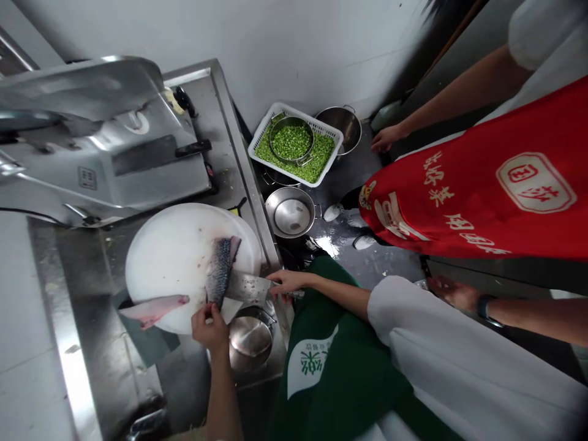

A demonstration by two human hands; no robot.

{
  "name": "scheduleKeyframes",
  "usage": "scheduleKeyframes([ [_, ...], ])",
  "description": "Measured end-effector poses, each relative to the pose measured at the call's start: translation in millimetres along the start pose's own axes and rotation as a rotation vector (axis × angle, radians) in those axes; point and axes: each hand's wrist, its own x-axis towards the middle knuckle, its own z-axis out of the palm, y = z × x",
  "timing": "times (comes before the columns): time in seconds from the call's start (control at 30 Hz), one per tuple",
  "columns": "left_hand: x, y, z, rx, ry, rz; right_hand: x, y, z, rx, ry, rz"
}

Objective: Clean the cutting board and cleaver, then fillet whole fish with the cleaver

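Note:
A round white cutting board (169, 251) lies on the steel counter. On it is a grey-skinned fish fillet (221, 264). My left hand (209, 327) pinches the near end of this fillet, fingers closed. The handle of a cleaver (245, 286) is gripped by my right hand (287, 283), and the flat blade rests against the fillet's lower part. A second, pinkish fillet (154, 309) lies at the board's near left edge, untouched.
A steel slicing machine (92, 141) fills the counter behind the board. A steel bowl (250, 340) sits under the board's edge. On the wet floor stand a white basket of chopped greens (316, 160) and steel pots (291, 211). A person in a red apron (482, 190) stands close on the right.

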Motion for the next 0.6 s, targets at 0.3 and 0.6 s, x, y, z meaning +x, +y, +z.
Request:
scheduleKeyframes([
  [0.3,5.0,4.4,-3.0,-0.024,0.017,-0.026,-18.2,-2.2,-11.2,0.304,-0.109,0.038],
  [0.6,10.2,0.6,-3.2,0.007,0.026,0.002,-32.8,8.4,-6.3,0.3,0.126,0.004],
])
